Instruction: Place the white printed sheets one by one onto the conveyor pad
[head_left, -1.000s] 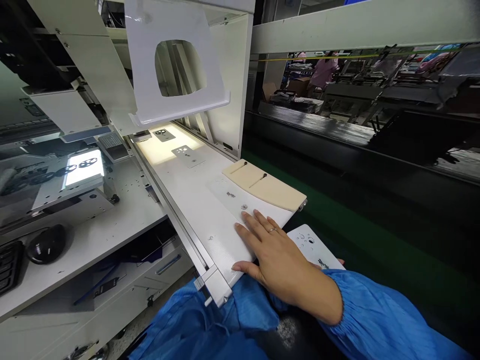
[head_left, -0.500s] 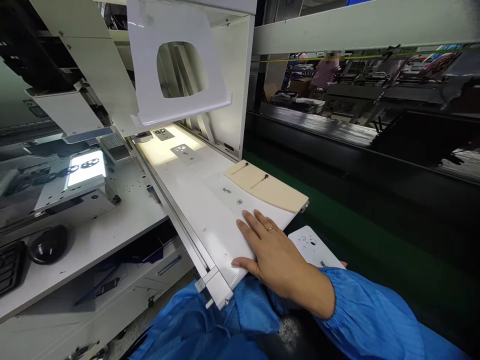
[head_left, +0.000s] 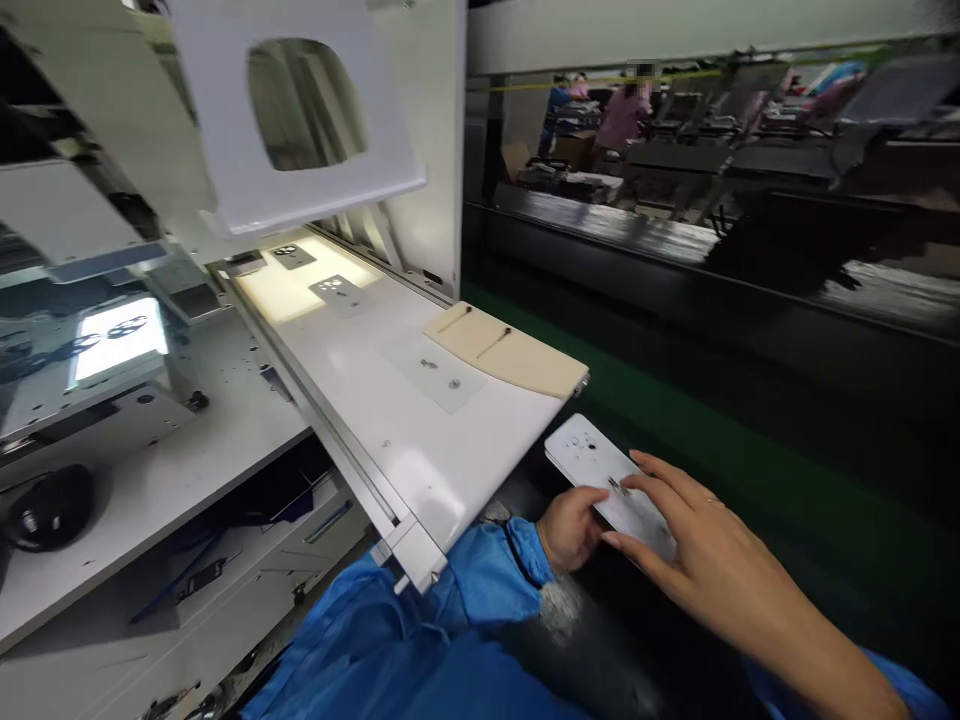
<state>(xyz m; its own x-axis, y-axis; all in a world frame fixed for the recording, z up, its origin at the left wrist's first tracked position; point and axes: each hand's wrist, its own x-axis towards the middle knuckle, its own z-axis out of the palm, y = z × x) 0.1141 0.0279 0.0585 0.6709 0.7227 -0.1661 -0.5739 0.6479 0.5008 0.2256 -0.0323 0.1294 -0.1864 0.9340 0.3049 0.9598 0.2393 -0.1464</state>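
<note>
My left hand [head_left: 576,528] is closed around the near edge of a small stack of white phone back panels [head_left: 592,450], its thumb on top. The upper panel has a cluster of round camera holes and a small dark mark. My right hand [head_left: 675,530] reaches over the lower end of the stack, with fingers on its top and far side and the thumb at the near side. The stack is held just past the end of a white conveyor belt [head_left: 427,470]. On the belt lies a clear film-like panel [head_left: 441,378] with two grey marks.
A cream guide plate [head_left: 517,355] with two screws sits along the belt's right edge. Farther up, two grey panels [head_left: 341,297] lie near a lit area under a white machine cover [head_left: 225,150]. A black mouse [head_left: 52,508] and a lit screen [head_left: 120,340] are left.
My right hand has left the belt and moved right onto the stack in my left hand. The clear panel stays on the belt. My left hand has come into view as the camera turned right.
</note>
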